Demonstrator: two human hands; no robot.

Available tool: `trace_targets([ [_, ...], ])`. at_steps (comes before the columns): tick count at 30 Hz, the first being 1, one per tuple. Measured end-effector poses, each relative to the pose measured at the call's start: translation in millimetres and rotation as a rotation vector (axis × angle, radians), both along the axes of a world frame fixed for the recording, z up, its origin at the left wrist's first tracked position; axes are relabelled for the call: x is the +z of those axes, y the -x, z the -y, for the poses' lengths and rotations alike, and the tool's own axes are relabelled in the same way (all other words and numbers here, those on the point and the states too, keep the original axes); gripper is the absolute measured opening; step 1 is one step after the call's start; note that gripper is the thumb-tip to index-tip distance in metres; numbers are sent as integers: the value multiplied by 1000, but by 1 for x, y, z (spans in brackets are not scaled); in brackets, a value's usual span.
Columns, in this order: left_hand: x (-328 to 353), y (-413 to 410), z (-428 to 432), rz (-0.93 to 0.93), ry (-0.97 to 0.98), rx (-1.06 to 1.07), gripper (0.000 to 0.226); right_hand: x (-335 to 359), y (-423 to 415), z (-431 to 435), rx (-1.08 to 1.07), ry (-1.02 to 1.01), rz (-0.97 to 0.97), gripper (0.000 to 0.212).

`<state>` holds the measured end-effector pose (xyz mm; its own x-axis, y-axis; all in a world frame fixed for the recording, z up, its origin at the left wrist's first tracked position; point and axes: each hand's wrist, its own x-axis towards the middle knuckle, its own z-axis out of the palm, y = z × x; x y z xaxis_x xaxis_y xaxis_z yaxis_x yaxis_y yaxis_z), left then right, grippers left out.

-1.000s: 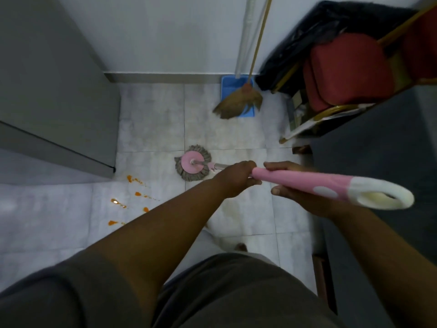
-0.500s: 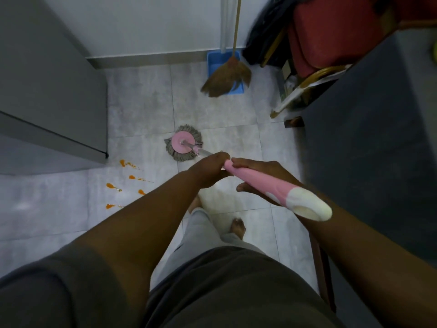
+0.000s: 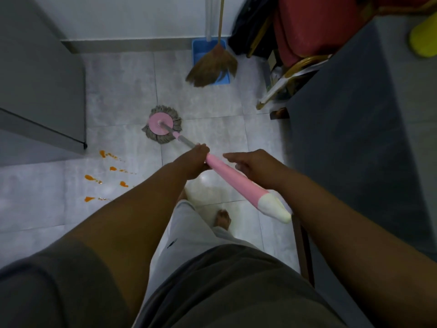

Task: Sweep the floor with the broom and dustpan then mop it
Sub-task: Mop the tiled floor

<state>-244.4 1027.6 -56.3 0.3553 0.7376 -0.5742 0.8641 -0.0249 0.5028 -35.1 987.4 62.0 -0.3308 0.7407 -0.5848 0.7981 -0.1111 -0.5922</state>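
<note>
The mop's round grey-and-pink head (image 3: 163,127) rests on the tiled floor ahead of me. Its pink handle (image 3: 227,175) slants back toward my right side and ends in a white tip. My left hand (image 3: 195,162) grips the handle where the pink sleeve meets the metal shaft. My right hand (image 3: 256,168) lies against the handle farther up, fingers stretched out and not wrapped round it. The brown broom (image 3: 212,65) leans on the far wall, its bristles over the blue dustpan (image 3: 197,52). Several orange spill marks (image 3: 104,177) dot the floor to the left of the mop.
A grey cabinet (image 3: 42,79) stands on the left, its corner near the spill. A dark grey counter (image 3: 354,119) runs along the right. Red chairs (image 3: 307,31) and a black bag (image 3: 246,24) fill the far right corner. My bare foot (image 3: 222,218) stands below the handle.
The handle's top end has swung down toward my right side. My right hand's fingers have loosened from their grip and straightened. The view has tilted downward.
</note>
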Motion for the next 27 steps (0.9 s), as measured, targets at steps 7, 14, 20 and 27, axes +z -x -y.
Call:
trace_targets([
  [7, -27, -15, 28, 60, -28, -47, 52, 35, 22, -1, 341, 236, 191, 62],
  [14, -40, -32, 32, 12, -76, -147, 63, 11, 33, 39, 518, 159, 520, 88],
  [20, -48, -30, 43, 8, -123, -160, 61, -5, 10, 27, 128, 437, 188, 78],
  [27, -44, -27, 43, 40, -175, -125, 60, -39, -7, 17, -672, 945, -405, 37],
])
